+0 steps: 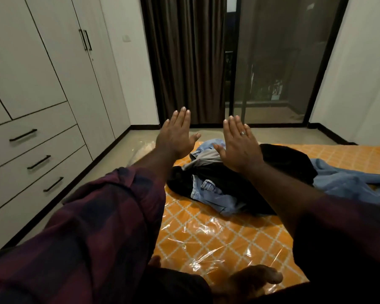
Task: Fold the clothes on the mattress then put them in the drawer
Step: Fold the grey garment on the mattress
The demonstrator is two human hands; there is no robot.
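Hands were held out in front of the person, apart from each other and gripping nothing. The left hand [177, 132] was stretched flat, back to the camera, fingers straight and close together, thumb pointing towards the other hand. The right hand [239, 142] was held the same way just beside it, fingers straight, with a ring [242, 133] on one finger. A dark plaid sleeve [92, 227] covered the left forearm.

Below and beyond the hands, the clothes [224, 183] lay unfolded in a loose heap on the mattress [206, 238], which had an orange lattice pattern under shiny clear plastic and sat on the floor [127, 148]. In the heap, light blue jeans [208, 194] lay crumpled at the near side, a black garment [287, 163] spread across the middle and far side, and a grey piece [206, 159] showed under the right thumb. More pale blue cloth [347, 178] trailed off to the right.

To the left, well apart from the mattress, stood a pale wardrobe [53, 62] with three drawers [53, 159], all closed, each with a black bar handle. A dark curtain [184, 62] and a glass door [283, 62] filled the far wall.
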